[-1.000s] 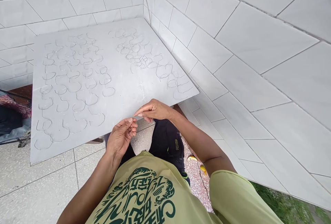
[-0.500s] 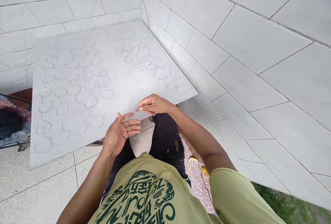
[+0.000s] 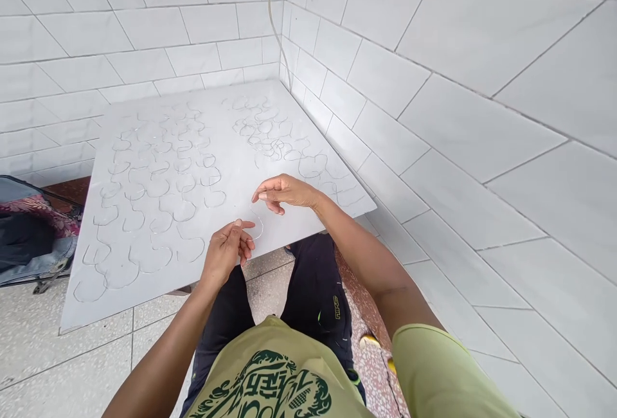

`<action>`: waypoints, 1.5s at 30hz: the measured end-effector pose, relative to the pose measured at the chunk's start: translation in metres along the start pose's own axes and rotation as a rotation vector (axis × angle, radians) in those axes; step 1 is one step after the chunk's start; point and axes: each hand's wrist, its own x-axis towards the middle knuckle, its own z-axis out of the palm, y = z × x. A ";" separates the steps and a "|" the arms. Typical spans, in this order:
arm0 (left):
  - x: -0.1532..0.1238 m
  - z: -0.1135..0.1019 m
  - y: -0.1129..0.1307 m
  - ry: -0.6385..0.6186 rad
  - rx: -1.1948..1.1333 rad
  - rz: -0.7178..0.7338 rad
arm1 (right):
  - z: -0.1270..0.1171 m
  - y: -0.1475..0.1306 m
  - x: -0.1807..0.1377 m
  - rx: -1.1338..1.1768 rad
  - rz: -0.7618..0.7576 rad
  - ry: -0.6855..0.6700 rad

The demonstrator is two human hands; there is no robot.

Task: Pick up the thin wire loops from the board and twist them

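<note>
A thin bent wire piece (image 3: 258, 225) hangs between my two hands over the near edge of a grey board (image 3: 144, 276). My left hand (image 3: 227, 252) pinches one end of it between thumb and fingers. My right hand (image 3: 283, 191) is pinched just above and to the right, at the wire's other end. Several curved wire shapes (image 3: 159, 199) lie in rows on the board's left half. A looser cluster of wire shapes (image 3: 284, 148) lies on its right half.
The board sits in a corner of white tiled walls (image 3: 434, 122), raised over a speckled floor (image 3: 62, 366). A dark bag with patterned cloth (image 3: 29, 231) lies at the left. My dark trousers (image 3: 313, 289) and a yellow sandal (image 3: 369, 341) show below the board.
The view has tilted, so the board sits lower in frame. My left hand opened flat half a second ago and has closed into a pinch on the wire; the hands have drawn slightly apart.
</note>
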 end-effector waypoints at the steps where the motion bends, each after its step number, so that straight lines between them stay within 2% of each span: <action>1: 0.002 -0.001 -0.001 0.030 0.046 0.018 | -0.001 0.001 0.004 0.002 0.000 0.001; 5: 0.011 -0.004 -0.008 0.155 0.306 0.093 | -0.007 0.011 0.022 -0.034 0.061 0.015; 10: 0.023 -0.002 -0.028 0.276 0.629 0.267 | -0.008 0.033 0.043 -0.012 0.141 0.056; 14: 0.032 0.004 -0.040 0.385 0.807 0.370 | -0.001 0.051 0.052 0.082 0.136 0.156; 17: 0.036 0.006 -0.042 0.410 0.885 0.360 | 0.007 0.058 0.053 0.152 0.082 0.175; 26: 0.033 0.002 -0.027 0.299 0.594 0.276 | 0.006 0.059 0.053 0.216 -0.050 0.095; 33: 0.037 0.001 -0.034 0.340 0.627 0.342 | 0.011 0.056 0.051 0.255 -0.040 0.198; 38: 0.042 -0.001 -0.034 0.415 0.649 0.356 | 0.012 0.058 0.048 0.185 -0.077 0.159; 45: 0.033 0.005 -0.027 0.336 0.457 0.330 | 0.002 0.070 0.049 0.220 -0.137 0.157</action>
